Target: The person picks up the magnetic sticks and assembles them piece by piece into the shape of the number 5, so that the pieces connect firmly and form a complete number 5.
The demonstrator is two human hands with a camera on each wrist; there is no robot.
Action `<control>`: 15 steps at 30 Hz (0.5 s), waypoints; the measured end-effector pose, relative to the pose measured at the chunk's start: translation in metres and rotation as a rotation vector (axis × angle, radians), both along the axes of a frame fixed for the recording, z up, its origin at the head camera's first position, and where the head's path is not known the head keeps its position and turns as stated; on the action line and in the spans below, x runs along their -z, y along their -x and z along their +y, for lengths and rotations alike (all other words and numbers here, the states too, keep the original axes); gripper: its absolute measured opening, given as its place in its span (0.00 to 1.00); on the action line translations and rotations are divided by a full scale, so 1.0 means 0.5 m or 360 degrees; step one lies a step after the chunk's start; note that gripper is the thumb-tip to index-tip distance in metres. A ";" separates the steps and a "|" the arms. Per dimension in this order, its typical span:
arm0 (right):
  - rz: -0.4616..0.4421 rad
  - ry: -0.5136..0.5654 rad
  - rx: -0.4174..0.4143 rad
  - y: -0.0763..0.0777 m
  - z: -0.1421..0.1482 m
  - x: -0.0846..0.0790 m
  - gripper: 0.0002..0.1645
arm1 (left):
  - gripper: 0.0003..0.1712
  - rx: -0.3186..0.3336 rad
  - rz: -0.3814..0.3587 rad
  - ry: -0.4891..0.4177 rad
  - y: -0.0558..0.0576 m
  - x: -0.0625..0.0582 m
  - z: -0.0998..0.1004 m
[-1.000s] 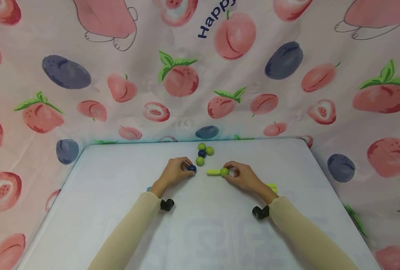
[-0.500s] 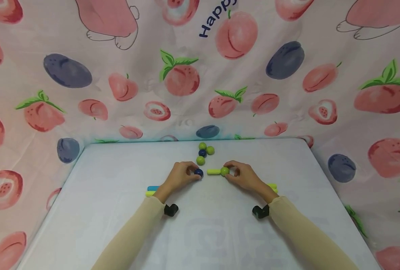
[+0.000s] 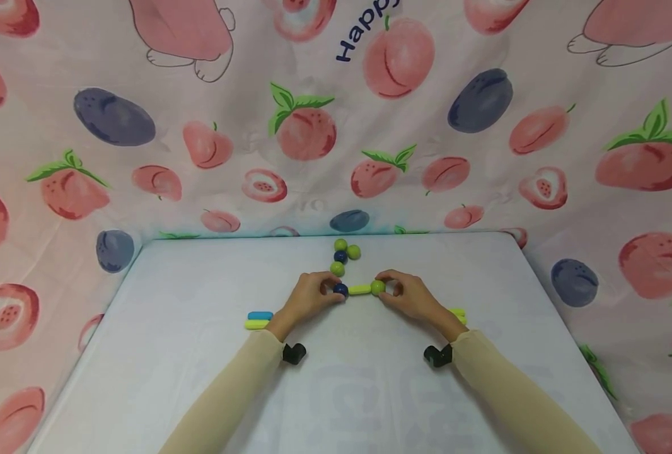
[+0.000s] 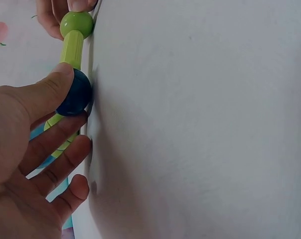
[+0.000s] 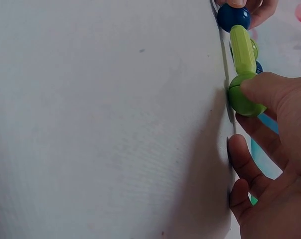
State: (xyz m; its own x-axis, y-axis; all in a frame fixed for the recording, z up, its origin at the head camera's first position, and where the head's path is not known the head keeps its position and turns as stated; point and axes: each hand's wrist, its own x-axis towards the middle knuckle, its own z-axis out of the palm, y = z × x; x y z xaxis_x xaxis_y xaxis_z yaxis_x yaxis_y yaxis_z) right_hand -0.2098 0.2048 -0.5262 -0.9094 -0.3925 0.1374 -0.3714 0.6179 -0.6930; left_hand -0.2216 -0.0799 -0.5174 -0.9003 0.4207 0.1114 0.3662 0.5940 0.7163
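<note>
My left hand pinches a dark blue ball between thumb and index finger, its other fingers loosely bent. My right hand pinches a green ball the same way. A short ribbed yellow-green rod runs in a line between the two balls. One of its ends is joined to the green ball; the other meets the blue ball, with both right at each other in the wrist views. All three sit low over the white table.
Just behind the hands lie several loose balls: green ones and a dark blue one. A blue rod and a yellow-green rod lie by the left wrist. Yellow-green rods lie partly hidden behind the right wrist.
My left hand has moved right with the blue ball, bringing it to the rod's free end. The rods by the left wrist have come into view. The right hand has stayed in place.
</note>
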 end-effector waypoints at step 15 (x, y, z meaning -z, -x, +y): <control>0.0019 0.0007 -0.0016 0.004 -0.001 -0.006 0.21 | 0.18 -0.0013 0.0016 0.0044 0.013 -0.002 0.003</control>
